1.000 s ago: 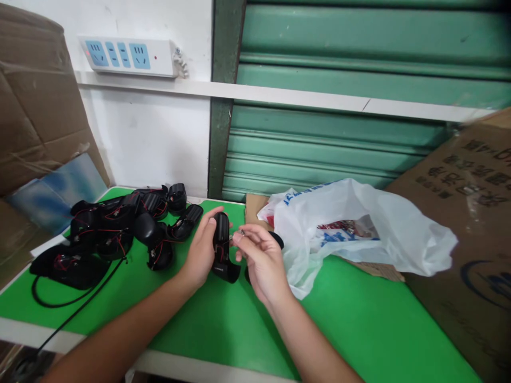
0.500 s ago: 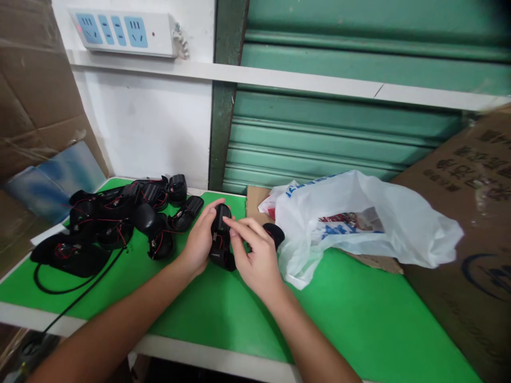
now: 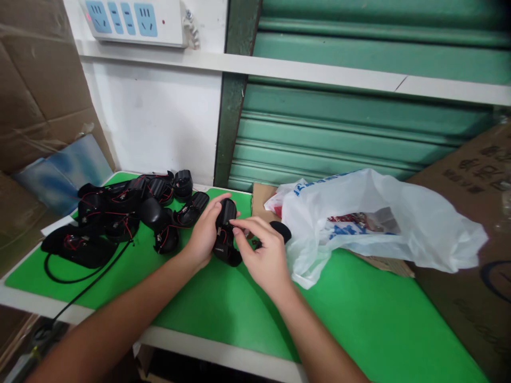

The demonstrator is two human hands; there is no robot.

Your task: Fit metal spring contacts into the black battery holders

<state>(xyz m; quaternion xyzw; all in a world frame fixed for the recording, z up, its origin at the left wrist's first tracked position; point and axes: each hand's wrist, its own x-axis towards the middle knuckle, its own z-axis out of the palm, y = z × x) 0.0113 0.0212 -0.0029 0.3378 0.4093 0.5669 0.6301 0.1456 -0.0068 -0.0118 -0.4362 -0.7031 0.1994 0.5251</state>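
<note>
My left hand (image 3: pixel 205 234) is wrapped around a black plastic housing (image 3: pixel 224 234) with red wires inside, holding it upright on the green table (image 3: pixel 359 324). My right hand (image 3: pixel 264 254) is right beside it, its thumb and forefinger pinched together against the open side of the housing. What the pinch holds is too small to see. A black oval cap (image 3: pixel 280 230) lies on the mat just behind my right hand.
A heap of black housings with red wires (image 3: pixel 123 213) and a black cable (image 3: pixel 72 276) lie at the left. A white plastic bag (image 3: pixel 371 223) sits on cardboard at the right. Cardboard boxes (image 3: pixel 475 223) flank both sides. A power strip (image 3: pixel 131 18) is on the wall.
My right hand has moved from beside the housing, where it pinched a small metal part, onto the housing's open side. The camera has shifted slightly.
</note>
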